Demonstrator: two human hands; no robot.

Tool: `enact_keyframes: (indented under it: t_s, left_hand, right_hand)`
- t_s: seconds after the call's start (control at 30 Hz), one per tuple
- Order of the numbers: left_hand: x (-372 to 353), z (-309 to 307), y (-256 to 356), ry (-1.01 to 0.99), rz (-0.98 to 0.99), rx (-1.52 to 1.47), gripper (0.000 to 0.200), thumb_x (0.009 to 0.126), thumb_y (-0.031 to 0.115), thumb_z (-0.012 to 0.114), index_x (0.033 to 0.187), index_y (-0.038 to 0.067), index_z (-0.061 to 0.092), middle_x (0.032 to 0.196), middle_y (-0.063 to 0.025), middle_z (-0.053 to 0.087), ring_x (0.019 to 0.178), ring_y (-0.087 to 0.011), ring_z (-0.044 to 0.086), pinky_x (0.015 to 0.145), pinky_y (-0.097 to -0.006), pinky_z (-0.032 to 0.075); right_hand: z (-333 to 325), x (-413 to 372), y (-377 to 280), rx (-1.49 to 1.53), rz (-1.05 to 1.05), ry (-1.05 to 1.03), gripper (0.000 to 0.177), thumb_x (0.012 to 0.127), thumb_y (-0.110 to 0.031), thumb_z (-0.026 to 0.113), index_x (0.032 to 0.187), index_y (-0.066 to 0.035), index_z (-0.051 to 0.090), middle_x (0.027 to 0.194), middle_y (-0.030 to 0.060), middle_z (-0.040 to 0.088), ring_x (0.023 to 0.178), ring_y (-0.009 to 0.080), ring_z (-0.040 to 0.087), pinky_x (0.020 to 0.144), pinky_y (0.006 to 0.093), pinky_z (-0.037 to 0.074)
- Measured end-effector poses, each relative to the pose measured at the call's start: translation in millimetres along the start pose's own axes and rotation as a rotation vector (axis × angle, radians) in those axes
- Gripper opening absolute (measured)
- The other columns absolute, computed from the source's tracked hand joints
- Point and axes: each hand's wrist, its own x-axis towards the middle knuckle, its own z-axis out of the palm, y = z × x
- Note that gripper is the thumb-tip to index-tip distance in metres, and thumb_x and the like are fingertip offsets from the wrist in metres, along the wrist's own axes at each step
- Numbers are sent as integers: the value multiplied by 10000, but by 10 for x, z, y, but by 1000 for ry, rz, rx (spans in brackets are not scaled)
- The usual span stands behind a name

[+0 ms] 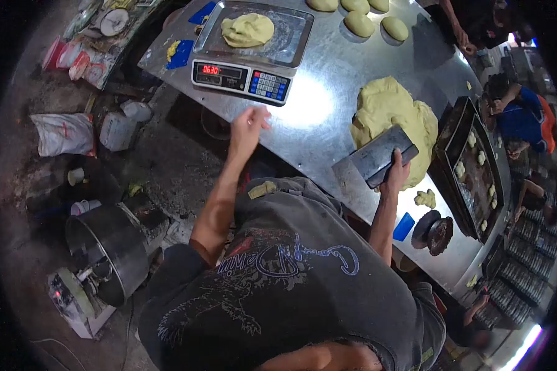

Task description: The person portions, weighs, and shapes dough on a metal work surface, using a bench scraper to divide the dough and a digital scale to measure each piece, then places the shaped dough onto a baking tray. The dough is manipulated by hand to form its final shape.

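Note:
My right hand point(396, 169) grips a dark, flat dough scraper point(375, 157), which overlaps the near side of a big mound of yellow dough point(387, 105). My left hand point(250, 122) hangs just off the table edge, below the digital scale point(241, 81), with its fingers loosely bent and apart and nothing visible in them. On the scale's steel pan lies a lump of dough point(247, 30). Red digits on the display look like 0630. A small scrap of dough point(425, 198) rests on the steel table point(328, 142) near my right forearm.
Several round dough balls point(359, 23) sit at the table's far side. Right of the mound are black baking trays point(470, 167) holding small dough pieces, a blue plastic scraper point(403, 227) and dark round weights point(432, 232). A mixer bowl point(108, 253) stands on the left floor. Other people work at right.

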Motion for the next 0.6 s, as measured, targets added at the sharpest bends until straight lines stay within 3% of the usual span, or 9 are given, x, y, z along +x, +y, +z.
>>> enact_keyframes:
  t_s: [0.03, 0.1, 0.2, 0.23, 0.27, 0.37, 0.47, 0.6]
  left_hand:
    - [219, -140, 152, 13, 26, 100, 322, 1035, 305, 575, 982, 12, 699, 787, -69, 723, 739, -120, 657, 708, -292, 496]
    - [800, -320, 193, 154, 145, -28, 320, 1033, 324, 584, 1053, 21, 685, 782, -50, 703, 740, -112, 617, 725, -283, 494]
    - [1776, -708, 282, 214, 326, -25, 247, 1042, 217, 558, 1133, 21, 678, 948, -39, 705, 796, -111, 613, 745, -283, 507]
    - [2175, -834, 183, 231, 363, 60, 237, 1039, 175, 541, 1144, 11, 676, 982, -67, 723, 848, -167, 660, 786, -304, 528]
    - [2506, -932, 156, 295, 509, 210, 290, 1007, 245, 585, 1147, 12, 687, 1046, -142, 743, 954, -291, 708, 854, -376, 546]
    - [3380, -1104, -1, 194, 158, 562, 402, 940, 374, 652, 1118, 20, 719, 1096, -207, 732, 1054, -379, 694, 911, -447, 538]
    - [3698, -1047, 93, -30, -15, 997, 486, 871, 466, 690, 1083, 33, 750, 1076, -215, 736, 1035, -400, 692, 912, -477, 534]
    - [3981, -1131, -65, -256, 86, 813, 454, 846, 423, 743, 1071, 29, 757, 979, -161, 760, 933, -307, 730, 850, -416, 556]
  right_hand:
    - [57, -2, -13, 3, 1, 17, 450, 943, -171, 710, 1329, -9, 542, 1149, 85, 648, 989, 195, 632, 900, 344, 508]
    - [231, -29, -54, 8, 2, 51, 433, 945, -165, 705, 1316, -10, 547, 1138, 83, 649, 981, 193, 631, 891, 343, 512]
    - [594, -72, 49, 11, -18, 32, 386, 948, -154, 698, 1279, -16, 557, 1113, 77, 649, 973, 183, 627, 880, 333, 512]
    - [749, -117, 65, -11, -4, 10, 396, 951, -158, 693, 1293, -13, 553, 1128, 73, 649, 988, 181, 623, 902, 335, 503]
    - [900, -153, 78, -20, 3, -43, 423, 953, -164, 694, 1315, -8, 541, 1152, 89, 648, 1000, 195, 625, 903, 341, 507]
    - [1404, -362, 79, -67, 22, -143, 446, 967, -189, 691, 1336, 6, 531, 1182, 93, 647, 1023, 186, 614, 908, 335, 505]
    - [1935, -544, -100, -88, 21, -243, 441, 973, -214, 695, 1318, 16, 545, 1194, 92, 651, 1028, 179, 617, 905, 331, 504]
    - [2422, -364, -86, -129, 14, -410, 444, 969, -219, 698, 1317, 15, 551, 1192, 94, 656, 1025, 164, 619, 902, 309, 501]
